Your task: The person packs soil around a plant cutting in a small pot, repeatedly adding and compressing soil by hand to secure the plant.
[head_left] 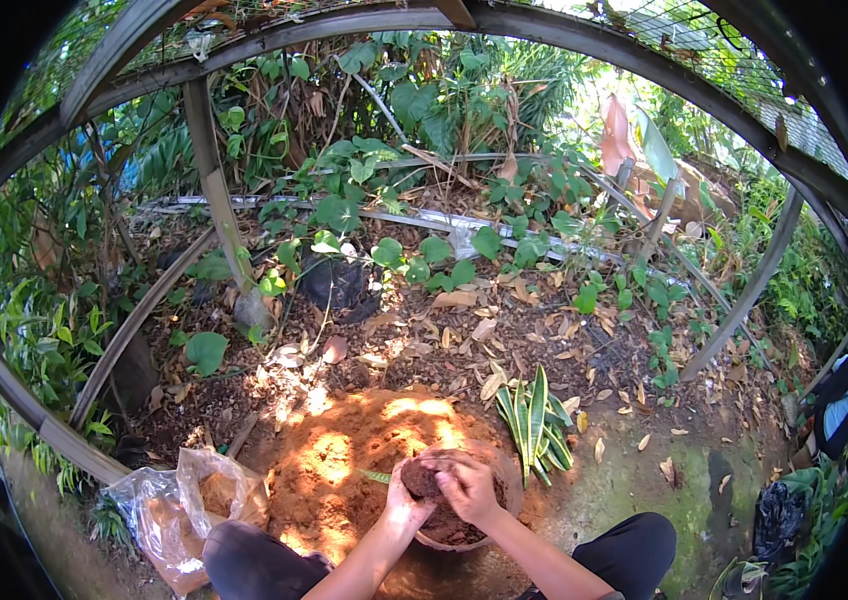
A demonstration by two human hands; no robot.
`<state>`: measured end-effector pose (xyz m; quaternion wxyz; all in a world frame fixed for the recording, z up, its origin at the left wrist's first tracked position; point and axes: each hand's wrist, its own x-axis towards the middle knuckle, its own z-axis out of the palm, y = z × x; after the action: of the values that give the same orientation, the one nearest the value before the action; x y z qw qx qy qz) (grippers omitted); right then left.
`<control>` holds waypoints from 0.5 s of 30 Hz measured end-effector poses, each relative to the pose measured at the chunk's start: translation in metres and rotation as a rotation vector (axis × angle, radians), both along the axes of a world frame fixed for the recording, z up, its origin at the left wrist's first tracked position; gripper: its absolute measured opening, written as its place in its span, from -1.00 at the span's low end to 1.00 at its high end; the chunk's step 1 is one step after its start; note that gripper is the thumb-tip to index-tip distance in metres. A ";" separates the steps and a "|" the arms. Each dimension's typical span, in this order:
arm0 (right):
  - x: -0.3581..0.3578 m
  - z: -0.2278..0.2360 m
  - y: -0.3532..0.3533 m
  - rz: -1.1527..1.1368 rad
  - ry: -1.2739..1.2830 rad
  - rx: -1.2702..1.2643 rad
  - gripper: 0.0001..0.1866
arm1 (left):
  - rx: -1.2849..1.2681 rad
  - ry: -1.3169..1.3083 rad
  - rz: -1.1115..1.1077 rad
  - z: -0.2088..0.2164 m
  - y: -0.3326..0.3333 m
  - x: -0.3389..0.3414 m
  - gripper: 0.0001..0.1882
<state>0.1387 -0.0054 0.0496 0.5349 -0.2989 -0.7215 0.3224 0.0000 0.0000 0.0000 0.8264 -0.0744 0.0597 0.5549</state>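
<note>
Cupped together, my left hand (410, 503) and my right hand (471, 489) hold a clump of dark brown soil (421, 480) between them. They are above a round tub (515, 484) with dark soil inside, which stands between my knees. My fingers partly hide the clump, and my hands and forearms cover part of the tub. A small green leaf (375, 476) pokes out beside my left hand. Behind and left of the tub spreads a heap of orange-brown soil (329, 455). Cut snake plant leaves (536, 420) lie on the ground just right of the tub.
Clear plastic bags (159, 525) with brown contents sit by my left knee. Dry leaves (484, 330) litter the ground ahead, below vines and a wooden fence rail (584, 248). Curved posts (216, 205) rise around me. A black plastic bag (780, 520) lies far right.
</note>
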 end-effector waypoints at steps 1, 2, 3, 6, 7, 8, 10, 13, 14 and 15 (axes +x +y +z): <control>0.000 0.001 -0.001 0.000 -0.109 -0.015 -0.79 | 0.015 -0.069 -0.041 -0.004 0.001 -0.002 -0.64; -0.001 0.001 -0.001 0.006 -0.200 -0.014 -0.78 | -0.031 -0.174 -0.085 -0.008 0.003 -0.003 -0.60; 0.009 0.006 -0.002 -0.025 -0.139 -0.018 -0.78 | -0.043 -0.241 -0.072 -0.011 0.002 0.013 -0.63; 0.004 0.008 -0.001 -0.070 0.022 -0.010 -0.77 | -0.006 0.008 -0.010 -0.015 0.000 0.009 -0.63; 0.003 0.008 -0.002 -0.058 -0.042 -0.031 -0.77 | 0.063 -0.104 -0.033 -0.016 0.001 0.005 -0.62; 0.002 0.009 -0.004 -0.046 -0.103 -0.053 -0.77 | 0.192 -0.268 -0.088 -0.016 0.002 0.002 -0.61; 0.000 0.012 -0.003 0.000 -0.040 -0.055 -0.79 | 0.041 -0.006 -0.029 -0.014 0.001 0.004 -0.64; -0.003 0.019 -0.003 0.010 -0.038 0.171 -0.78 | -0.077 0.089 0.005 -0.008 0.000 0.001 -0.72; 0.001 0.022 -0.005 0.033 -0.269 0.165 -0.77 | -0.096 0.056 -0.002 -0.007 0.000 -0.002 -0.74; 0.002 0.025 -0.006 0.020 -0.268 0.209 -0.76 | -0.130 -0.016 -0.008 -0.006 0.000 -0.005 -0.77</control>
<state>0.1409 -0.0113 0.0744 0.4591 -0.2748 -0.8188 0.2080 -0.0055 -0.0005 -0.0062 0.8224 -0.1322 0.0895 0.5461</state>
